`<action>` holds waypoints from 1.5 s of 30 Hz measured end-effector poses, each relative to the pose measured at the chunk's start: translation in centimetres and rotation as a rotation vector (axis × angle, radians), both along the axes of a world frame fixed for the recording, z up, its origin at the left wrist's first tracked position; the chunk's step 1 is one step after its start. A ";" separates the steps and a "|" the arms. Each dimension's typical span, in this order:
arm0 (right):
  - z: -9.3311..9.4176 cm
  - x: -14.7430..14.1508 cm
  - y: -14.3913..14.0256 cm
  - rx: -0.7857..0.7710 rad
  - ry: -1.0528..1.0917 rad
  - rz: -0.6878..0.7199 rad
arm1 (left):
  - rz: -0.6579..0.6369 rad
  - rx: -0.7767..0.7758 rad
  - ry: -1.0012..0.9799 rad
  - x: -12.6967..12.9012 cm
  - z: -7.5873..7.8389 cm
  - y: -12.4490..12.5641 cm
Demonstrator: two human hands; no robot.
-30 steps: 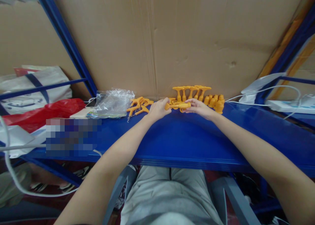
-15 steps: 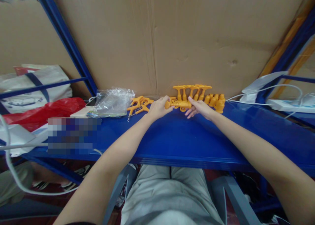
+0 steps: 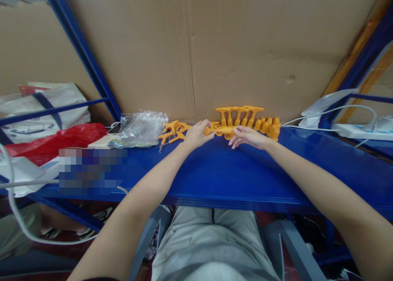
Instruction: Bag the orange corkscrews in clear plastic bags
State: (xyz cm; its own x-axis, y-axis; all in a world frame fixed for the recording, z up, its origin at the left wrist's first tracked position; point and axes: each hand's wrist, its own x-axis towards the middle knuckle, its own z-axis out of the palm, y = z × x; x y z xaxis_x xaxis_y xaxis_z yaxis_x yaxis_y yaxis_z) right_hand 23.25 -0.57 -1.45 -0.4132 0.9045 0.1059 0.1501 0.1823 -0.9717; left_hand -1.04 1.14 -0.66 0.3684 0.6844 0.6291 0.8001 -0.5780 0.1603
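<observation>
An orange plastic corkscrew (image 3: pixel 222 130) lies sideways between my hands, just above the far part of the blue shelf. My left hand (image 3: pixel 196 136) grips its left end, thumb and fingers closed round it. Thumb and forefinger of my right hand (image 3: pixel 248 136) pinch the right end, while the other fingers hang loosely below. Beside my left hand lie several orange handles with metal spirals (image 3: pixel 175 131). Behind the corkscrew stand several orange T-shaped pieces (image 3: pixel 239 114). Right of these, near my right wrist, is a group of short orange cylindrical pieces (image 3: pixel 269 126).
Cardboard (image 3: pixel 196 55) walls off the back of the blue shelf (image 3: pixel 227 174). To the left are a clear plastic bag (image 3: pixel 141 127), a red bag (image 3: pixel 67 139) and a white cable (image 3: pixel 18 219). A white power strip (image 3: pixel 362 132) lies at the right.
My right thumb and fingers have shifted slightly left and down along the corkscrew's right end. My left hand has moved a little left, still gripping its end.
</observation>
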 end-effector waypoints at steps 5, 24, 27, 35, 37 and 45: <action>0.3 -0.5 -0.2 -0.030 -0.018 -0.106 | -0.021 -0.002 -0.012 0.0 0.0 -0.2; -0.2 -0.5 0.3 0.153 -0.041 -0.184 | -0.025 0.022 -0.048 -0.4 -0.2 0.5; 0.0 -0.7 0.1 0.146 -0.046 -0.183 | -0.019 0.022 -0.061 -0.4 -0.3 0.6; -0.2 -0.8 0.1 0.162 -0.067 -0.182 | 0.007 -0.024 -0.032 -0.3 -0.1 0.3; -0.5 -0.7 0.7 0.184 -0.064 -0.203 | 0.019 -0.051 -0.009 -0.2 -0.2 0.2; -1.8 2.3 3.3 0.601 -0.141 -0.545 | 0.055 -0.125 0.062 -0.3 -0.6 0.3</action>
State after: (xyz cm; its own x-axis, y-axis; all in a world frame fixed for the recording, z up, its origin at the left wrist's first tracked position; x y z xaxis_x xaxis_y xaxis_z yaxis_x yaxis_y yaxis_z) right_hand 25.58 2.73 -3.20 0.0220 0.7873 0.6162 0.4818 0.5317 -0.6966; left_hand -1.33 1.49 -1.24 0.3631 0.7765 0.5149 0.8408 -0.5112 0.1780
